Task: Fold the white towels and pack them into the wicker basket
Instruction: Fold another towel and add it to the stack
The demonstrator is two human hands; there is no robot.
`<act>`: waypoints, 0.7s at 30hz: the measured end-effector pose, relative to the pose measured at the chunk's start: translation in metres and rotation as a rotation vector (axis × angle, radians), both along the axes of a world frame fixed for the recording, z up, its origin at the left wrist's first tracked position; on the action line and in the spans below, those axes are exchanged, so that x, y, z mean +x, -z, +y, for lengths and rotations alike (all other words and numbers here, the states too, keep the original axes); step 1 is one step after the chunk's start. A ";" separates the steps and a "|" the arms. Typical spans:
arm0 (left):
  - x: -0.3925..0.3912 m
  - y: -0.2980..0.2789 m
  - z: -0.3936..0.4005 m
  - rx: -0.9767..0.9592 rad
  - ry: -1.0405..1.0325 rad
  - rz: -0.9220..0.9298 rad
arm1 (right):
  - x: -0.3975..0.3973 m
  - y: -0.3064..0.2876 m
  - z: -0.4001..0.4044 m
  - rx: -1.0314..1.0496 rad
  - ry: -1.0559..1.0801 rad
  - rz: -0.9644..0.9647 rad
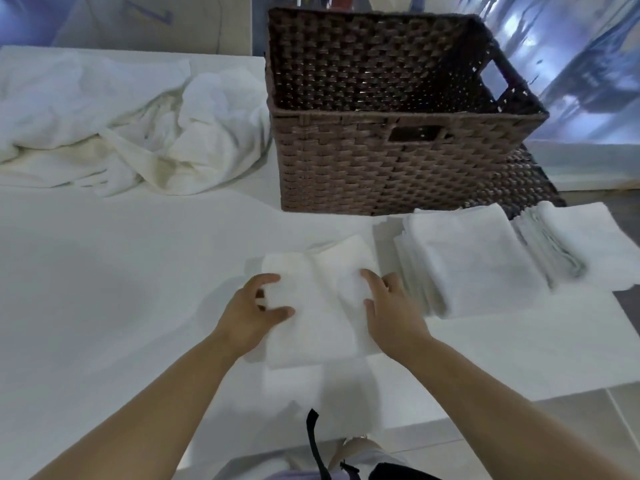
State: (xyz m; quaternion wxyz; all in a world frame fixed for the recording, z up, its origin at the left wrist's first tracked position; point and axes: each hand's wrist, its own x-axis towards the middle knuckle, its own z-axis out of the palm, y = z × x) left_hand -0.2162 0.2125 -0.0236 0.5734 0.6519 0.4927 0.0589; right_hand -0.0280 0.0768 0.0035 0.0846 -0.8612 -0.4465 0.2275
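Left hand rests on the left edge of the folded towel, fingers and thumb curled and pinching the cloth between them. Right hand lies on the towel's right edge with fingers curled over the fabric; whether the thumb grips beneath cannot be told.

Items, largest first:

1. White table surface carries everything in view.
2. Wicker basket, dark brown, stands upright at the far centre of the table. Its interior shows only weave. A handle slot is cut in the near wall and another in the right wall.
3. Heap of unfolded towels, white and crumpled, lies at the far left, just beside the basket.
4. Stack of folded towels sits to the right of the hands, in front of the basket's right corner. A second folded stack lies just beside it, further right.
5. Folded towel under the hands lies at table centre, near the first stack
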 end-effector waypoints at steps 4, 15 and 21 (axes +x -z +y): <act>0.033 -0.035 -0.005 0.007 -0.078 -0.162 | 0.038 -0.030 -0.019 0.260 -0.039 -0.043; 0.169 -0.104 -0.050 0.183 0.019 -0.379 | 0.173 -0.085 -0.078 0.507 0.111 -0.052; 0.236 -0.078 -0.079 0.175 0.077 -0.264 | 0.239 -0.071 -0.095 0.283 0.194 -0.001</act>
